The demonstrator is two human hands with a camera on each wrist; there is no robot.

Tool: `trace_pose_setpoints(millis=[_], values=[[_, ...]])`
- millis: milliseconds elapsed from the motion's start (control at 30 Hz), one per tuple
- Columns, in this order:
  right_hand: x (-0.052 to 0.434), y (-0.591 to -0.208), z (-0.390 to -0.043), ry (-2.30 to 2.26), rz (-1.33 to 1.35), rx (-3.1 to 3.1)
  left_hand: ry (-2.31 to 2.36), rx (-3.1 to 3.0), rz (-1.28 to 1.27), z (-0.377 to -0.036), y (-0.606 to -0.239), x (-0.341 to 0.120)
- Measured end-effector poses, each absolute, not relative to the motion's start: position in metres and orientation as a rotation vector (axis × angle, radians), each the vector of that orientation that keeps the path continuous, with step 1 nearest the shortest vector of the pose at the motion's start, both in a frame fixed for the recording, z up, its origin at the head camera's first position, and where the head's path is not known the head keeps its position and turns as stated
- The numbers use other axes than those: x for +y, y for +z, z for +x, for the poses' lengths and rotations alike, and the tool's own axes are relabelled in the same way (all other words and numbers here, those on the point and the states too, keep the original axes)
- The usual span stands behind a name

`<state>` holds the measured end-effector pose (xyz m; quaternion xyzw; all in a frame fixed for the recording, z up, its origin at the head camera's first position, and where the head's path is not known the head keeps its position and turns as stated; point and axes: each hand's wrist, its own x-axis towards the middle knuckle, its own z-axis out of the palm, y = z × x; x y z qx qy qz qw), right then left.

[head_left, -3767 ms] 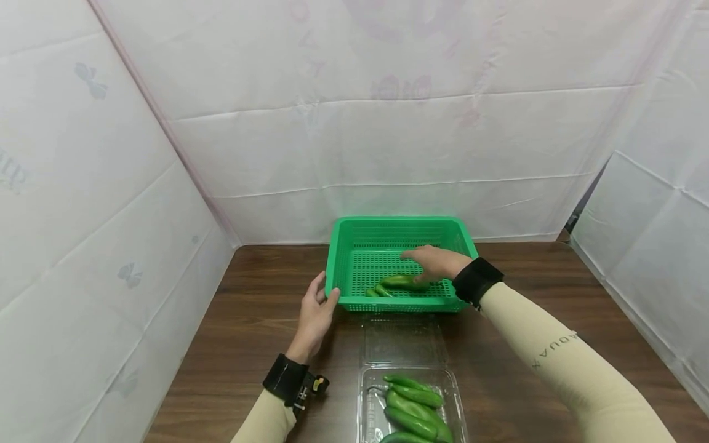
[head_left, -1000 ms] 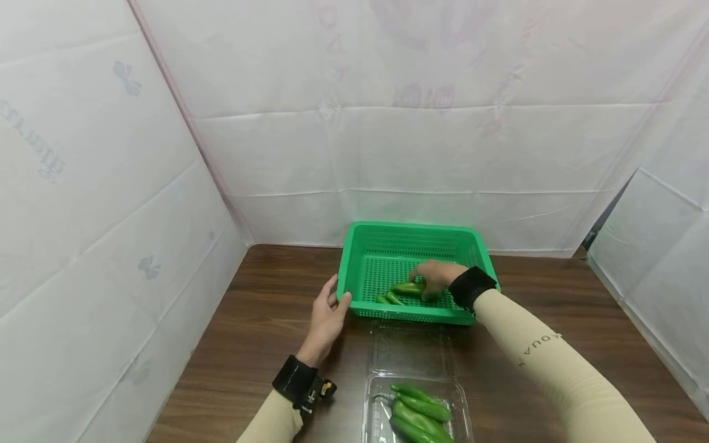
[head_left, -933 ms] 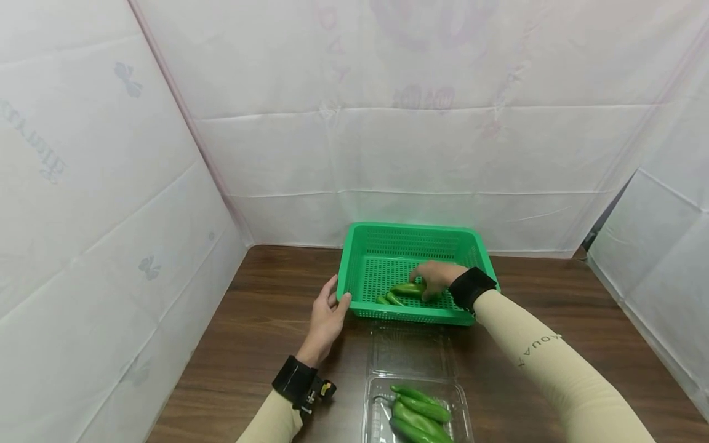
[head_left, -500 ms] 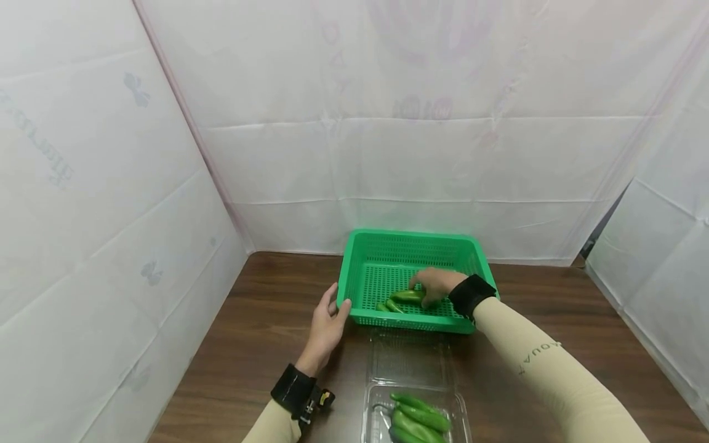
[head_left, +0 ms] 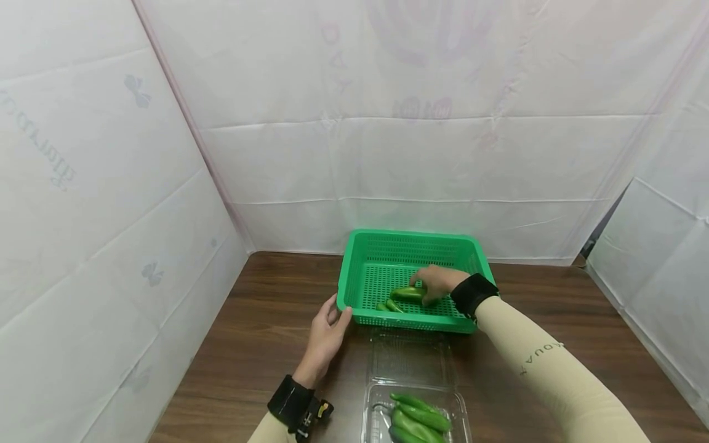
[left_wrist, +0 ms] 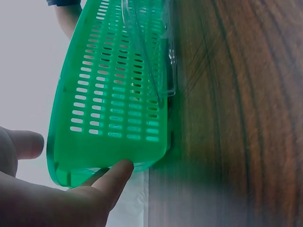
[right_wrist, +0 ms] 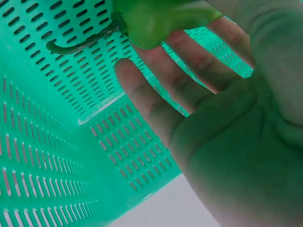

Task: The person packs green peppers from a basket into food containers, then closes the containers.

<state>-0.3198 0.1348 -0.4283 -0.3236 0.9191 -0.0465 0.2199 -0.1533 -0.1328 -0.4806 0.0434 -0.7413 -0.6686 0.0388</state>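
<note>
My right hand point(head_left: 436, 282) reaches into a green plastic basket point(head_left: 415, 321) and grips a large green pepper point(head_left: 405, 294) by its right part. In the right wrist view the pepper point(right_wrist: 156, 21) lies across the fingertips, its curved stem pointing left. Two smaller green peppers point(head_left: 394, 306) lie left of it on the basket floor. At the basket's front left corner is my left hand point(head_left: 324, 338). The left wrist view has its fingers point(left_wrist: 113, 182) extended against the corner wall, while the thumb point(left_wrist: 28, 144) stands off the rim.
A clear plastic clamshell box point(head_left: 465, 418) lies in front of the basket with its lid point(head_left: 410, 360) folded back toward it. Several green peppers point(head_left: 421, 418) sit inside. White sheeting point(head_left: 288, 227) walls in the brown wooden table point(head_left: 244, 332) at the back and sides.
Since the earliest frame my right hand has lowered and its fingers have come round the large pepper. My left hand has shifted slightly down at the basket corner. The view has moved a little.
</note>
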Motion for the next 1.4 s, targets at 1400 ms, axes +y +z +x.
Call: trace_pose_setpoints(millis=[1400], values=[[0.141,-0.402,-0.310,-0.206,-0.998,2.624,-2.176,-2.303,0.101,-0.092,-0.483,-0.130]])
